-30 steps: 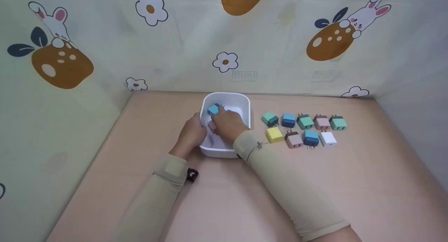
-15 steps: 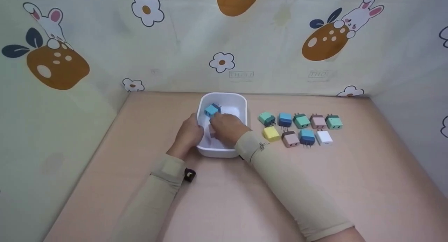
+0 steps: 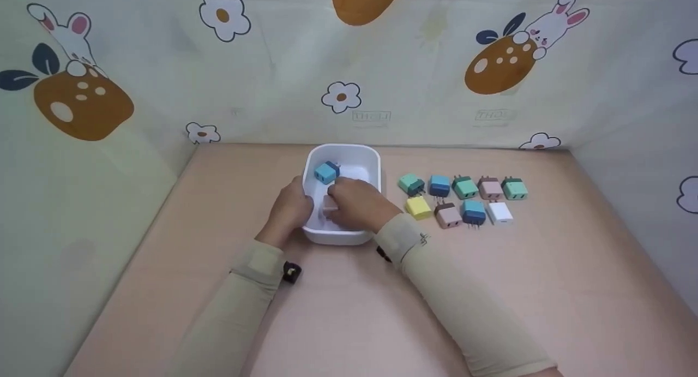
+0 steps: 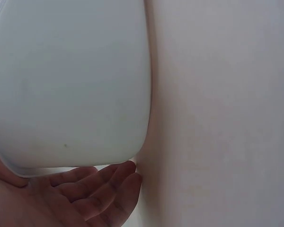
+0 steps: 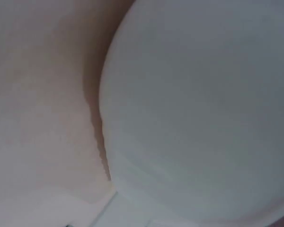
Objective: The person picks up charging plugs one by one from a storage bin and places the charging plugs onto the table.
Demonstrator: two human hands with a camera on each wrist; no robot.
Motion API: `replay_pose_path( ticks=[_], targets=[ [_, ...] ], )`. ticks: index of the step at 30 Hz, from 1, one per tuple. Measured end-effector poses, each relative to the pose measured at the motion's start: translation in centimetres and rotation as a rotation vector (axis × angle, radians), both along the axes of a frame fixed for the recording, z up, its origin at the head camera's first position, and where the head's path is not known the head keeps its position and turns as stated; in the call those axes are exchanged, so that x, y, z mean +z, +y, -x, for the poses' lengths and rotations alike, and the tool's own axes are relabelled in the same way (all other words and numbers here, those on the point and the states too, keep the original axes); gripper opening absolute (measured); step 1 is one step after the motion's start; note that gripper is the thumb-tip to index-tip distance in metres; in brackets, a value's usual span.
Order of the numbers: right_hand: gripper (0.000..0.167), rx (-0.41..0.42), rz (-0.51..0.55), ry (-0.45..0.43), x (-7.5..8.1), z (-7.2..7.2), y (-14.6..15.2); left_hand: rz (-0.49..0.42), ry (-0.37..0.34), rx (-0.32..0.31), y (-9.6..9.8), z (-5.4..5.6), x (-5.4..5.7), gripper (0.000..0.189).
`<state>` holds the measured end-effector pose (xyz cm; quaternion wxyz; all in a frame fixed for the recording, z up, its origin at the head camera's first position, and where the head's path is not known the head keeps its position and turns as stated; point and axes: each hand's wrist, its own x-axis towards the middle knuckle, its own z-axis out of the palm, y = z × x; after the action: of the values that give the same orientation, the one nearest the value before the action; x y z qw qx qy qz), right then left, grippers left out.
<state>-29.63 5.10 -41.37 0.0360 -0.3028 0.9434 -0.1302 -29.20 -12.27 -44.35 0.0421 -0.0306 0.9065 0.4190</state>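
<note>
A white plastic bin (image 3: 341,238) stands on the table, its outer wall also filling much of both wrist views. My left hand (image 3: 288,209) holds its left side, thumb at the rim and fingers (image 4: 125,189) along the outside wall. Inside the bin, my right hand (image 3: 362,205) has its curled fingers on a pink charger plug (image 3: 329,203), partly covered by the hand. Farther back in the bin, just beyond these fingers, lies a blue charger plug (image 3: 326,172) with a darker blue prong end. The right wrist view hides what the right fingers do.
Right of the bin, several charger plugs lie in two rows: green (image 3: 465,187), blue (image 3: 439,186) and pink (image 3: 490,188) ones, a yellow one (image 3: 418,208) and a white one (image 3: 500,213). A patterned wall cloth (image 3: 283,66) rises behind the table (image 3: 338,311).
The right hand has drawn slightly toward the near end of the bin, away from the blue charger plug, with the pink one at its fingers. The left hand keeps its hold on the bin.
</note>
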Motion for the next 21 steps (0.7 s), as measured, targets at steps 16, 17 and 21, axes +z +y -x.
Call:
replay_pose_path(
  ticks=[16,17,21],
  targets=[
    [0.037,-0.144,0.117,0.156,2.5,-2.6,1.8,-0.048,-0.025,0.018,0.2,-0.4,0.2,0.058],
    [0.037,-0.144,0.117,0.163,2.6,-2.7,2.0,-0.051,-0.035,0.021,0.2,-0.3,0.2,0.058],
    [0.039,-0.149,0.138,0.167,3.1,-3.3,2.8,-0.048,-0.071,0.032,0.3,-0.2,0.3,0.059]
  ],
)
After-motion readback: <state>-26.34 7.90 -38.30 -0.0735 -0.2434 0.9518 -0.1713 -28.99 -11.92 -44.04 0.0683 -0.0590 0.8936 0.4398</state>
